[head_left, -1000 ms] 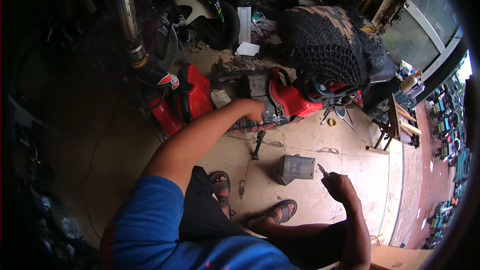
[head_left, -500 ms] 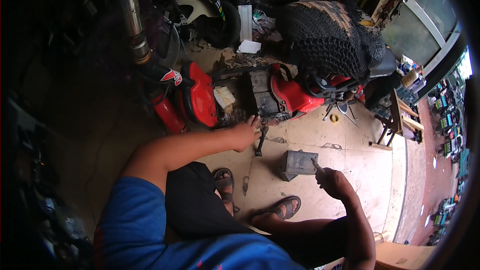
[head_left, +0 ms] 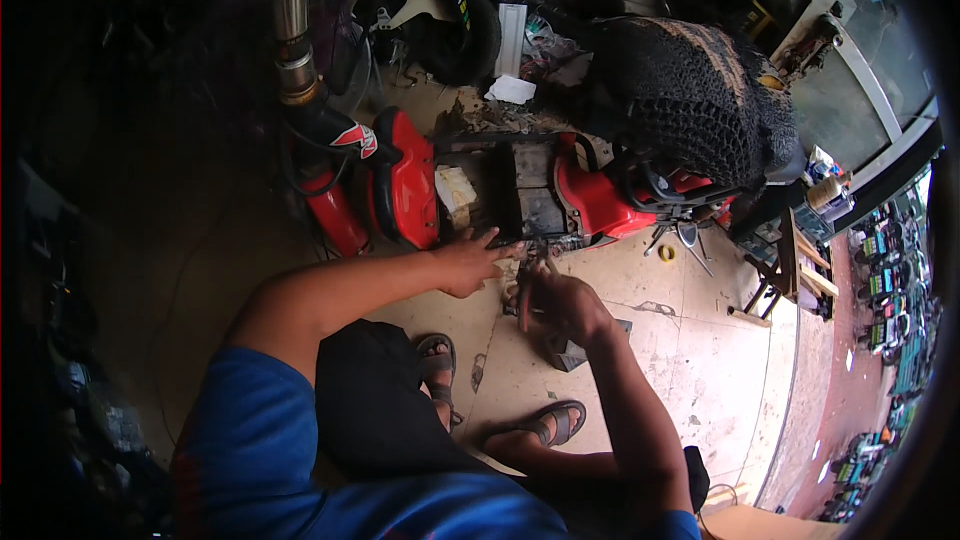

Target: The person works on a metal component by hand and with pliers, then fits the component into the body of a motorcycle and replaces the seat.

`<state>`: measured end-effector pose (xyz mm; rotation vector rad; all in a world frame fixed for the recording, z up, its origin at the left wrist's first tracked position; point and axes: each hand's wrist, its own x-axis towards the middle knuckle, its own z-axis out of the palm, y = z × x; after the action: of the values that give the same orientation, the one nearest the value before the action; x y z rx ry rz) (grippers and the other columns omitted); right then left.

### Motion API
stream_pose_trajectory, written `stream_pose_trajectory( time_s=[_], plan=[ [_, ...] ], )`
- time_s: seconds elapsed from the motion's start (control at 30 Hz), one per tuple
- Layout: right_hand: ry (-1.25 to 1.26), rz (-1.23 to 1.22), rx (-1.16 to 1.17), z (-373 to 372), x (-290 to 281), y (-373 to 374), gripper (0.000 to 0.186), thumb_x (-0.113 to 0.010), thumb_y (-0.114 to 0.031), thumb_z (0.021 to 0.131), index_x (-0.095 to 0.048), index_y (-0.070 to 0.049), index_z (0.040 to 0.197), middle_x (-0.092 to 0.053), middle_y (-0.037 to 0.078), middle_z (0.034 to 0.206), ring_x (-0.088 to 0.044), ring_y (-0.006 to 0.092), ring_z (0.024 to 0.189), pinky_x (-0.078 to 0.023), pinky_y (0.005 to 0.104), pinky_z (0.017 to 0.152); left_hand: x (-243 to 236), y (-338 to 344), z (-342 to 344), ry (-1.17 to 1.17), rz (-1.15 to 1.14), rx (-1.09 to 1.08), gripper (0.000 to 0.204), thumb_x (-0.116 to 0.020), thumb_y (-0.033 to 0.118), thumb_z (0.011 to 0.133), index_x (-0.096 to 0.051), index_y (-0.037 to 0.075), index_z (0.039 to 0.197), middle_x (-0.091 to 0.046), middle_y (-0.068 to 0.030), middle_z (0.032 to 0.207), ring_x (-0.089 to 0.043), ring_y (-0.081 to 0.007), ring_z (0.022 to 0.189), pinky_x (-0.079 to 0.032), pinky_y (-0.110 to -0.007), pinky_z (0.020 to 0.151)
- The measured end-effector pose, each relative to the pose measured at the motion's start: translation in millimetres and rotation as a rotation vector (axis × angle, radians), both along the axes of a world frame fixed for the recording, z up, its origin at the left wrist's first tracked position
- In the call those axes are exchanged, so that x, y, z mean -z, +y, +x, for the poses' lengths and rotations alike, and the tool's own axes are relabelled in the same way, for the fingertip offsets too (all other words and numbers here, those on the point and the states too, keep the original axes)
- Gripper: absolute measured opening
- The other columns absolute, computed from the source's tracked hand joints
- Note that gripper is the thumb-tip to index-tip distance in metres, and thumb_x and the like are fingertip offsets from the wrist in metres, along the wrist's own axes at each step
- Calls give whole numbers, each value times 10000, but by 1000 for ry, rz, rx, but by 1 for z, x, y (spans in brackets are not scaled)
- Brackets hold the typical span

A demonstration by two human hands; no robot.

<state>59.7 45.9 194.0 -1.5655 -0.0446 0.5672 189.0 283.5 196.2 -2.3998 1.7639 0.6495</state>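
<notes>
A red electric scooter (head_left: 405,180) stands before me with its floorboard compartment uncovered; two grey battery blocks (head_left: 540,210) sit in it. My left hand (head_left: 470,262) reaches to the compartment's near edge, fingers stretched out and apart, near some short wires (head_left: 535,248). Just right of it, my right hand (head_left: 568,302) is closed round a pliers-like hand tool (head_left: 525,310) with a reddish handle, its tip close to the wires. The fingers hide most of the tool. Below the right hand, a grey battery block (head_left: 570,356) rests on the floor, partly covered by that hand.
Black netted padding (head_left: 690,90) covers the scooter's seat. Wrenches and a yellow tape roll (head_left: 667,253) lie on the floor at right, near a small wooden stool (head_left: 795,260). Another scooter (head_left: 415,0) stands behind. My sandalled feet (head_left: 545,425) are close below.
My right hand has moved left and up with the tool, from beside the floor battery to the compartment's edge. My left hand stays near that edge. The view has shifted slightly.
</notes>
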Motion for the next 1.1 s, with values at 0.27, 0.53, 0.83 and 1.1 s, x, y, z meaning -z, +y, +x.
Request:
stream_pose_trajectory(
  time_s=[0.27,0.53,0.83,1.1],
  plan=[
    [470,822,173,58,34,16,451,-395,-381,1087,-606,0,1207,-690,160,1157,-669,291,1013,-535,399,940,32,22,11,-91,-124,115,499,-637,222,876,-623,98,1360,-387,-73,1595,-103,-423,1541,-153,-543,1246],
    [461,853,263,61,42,42,445,-480,-429,1055,-643,-38,1190,-705,145,1174,-688,288,1015,-544,418,937,38,25,11,-46,-247,70,529,-674,214,825,-646,75,1335,-446,-69,1556,-84,-423,1547,-177,-539,1245],
    [419,1144,590,59,64,73,433,-387,-400,1094,-570,-31,1227,-658,188,1188,-630,369,1119,-521,474,979,42,28,26,202,-492,-35,292,-695,147,814,-737,24,1075,-584,-177,1398,-298,-378,1498,-364,-450,1178],
    [469,1348,723,76,74,98,352,-459,-429,1070,-560,-97,1013,-609,66,909,-587,241,840,-506,352,768,64,24,30,534,-828,-489,204,-564,-7,868,-708,19,1010,-699,-147,1209,-678,-263,1067,-530,-331,904]
  ],
)
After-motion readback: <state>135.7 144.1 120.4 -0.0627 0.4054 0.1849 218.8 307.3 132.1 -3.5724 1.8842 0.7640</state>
